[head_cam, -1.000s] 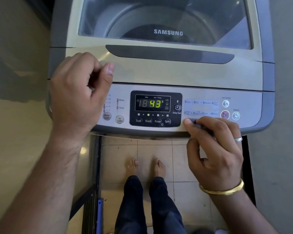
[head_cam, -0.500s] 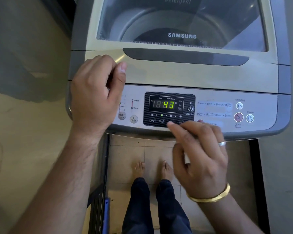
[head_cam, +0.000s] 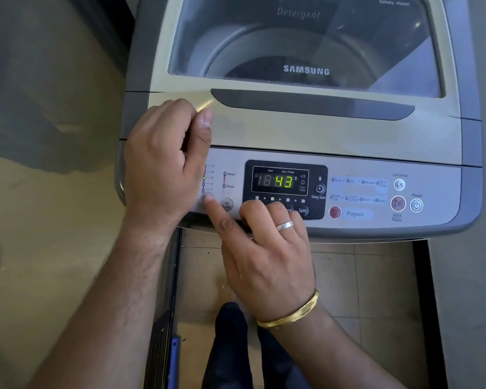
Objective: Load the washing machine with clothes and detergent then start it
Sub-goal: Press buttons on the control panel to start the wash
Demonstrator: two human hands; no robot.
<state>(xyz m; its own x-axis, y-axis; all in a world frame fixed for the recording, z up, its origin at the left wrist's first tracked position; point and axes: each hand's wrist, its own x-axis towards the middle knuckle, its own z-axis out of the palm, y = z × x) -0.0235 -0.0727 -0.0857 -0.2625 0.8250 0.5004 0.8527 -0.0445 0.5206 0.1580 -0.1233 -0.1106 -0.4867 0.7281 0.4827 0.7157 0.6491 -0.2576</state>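
A grey top-load washing machine (head_cam: 320, 133) fills the view with its glass lid (head_cam: 306, 46) closed. The control panel (head_cam: 376, 169) runs along its front edge, and the display (head_cam: 281, 181) reads 43 in green. My left hand (head_cam: 163, 161) rests as a loose fist on the panel's left end, holding nothing. My right hand (head_cam: 264, 254) reaches across with its index fingertip on the water level button (head_cam: 208, 197) at the panel's left; its other fingers are curled over the Wash and Rinse buttons. No clothes or detergent are visible.
The red Program button (head_cam: 335, 212), Start/Pause button (head_cam: 398, 203) and Power button (head_cam: 416, 205) sit on the panel's right. A wall (head_cam: 40, 192) stands close on the left. Below the machine are floor tiles (head_cam: 362, 282) and my dark trouser legs (head_cam: 230, 346).
My right hand has slid left along the panel, from the Program button past the Rinse and Spin keys to the water level button. The left hand has stayed put. The display still reads 43.
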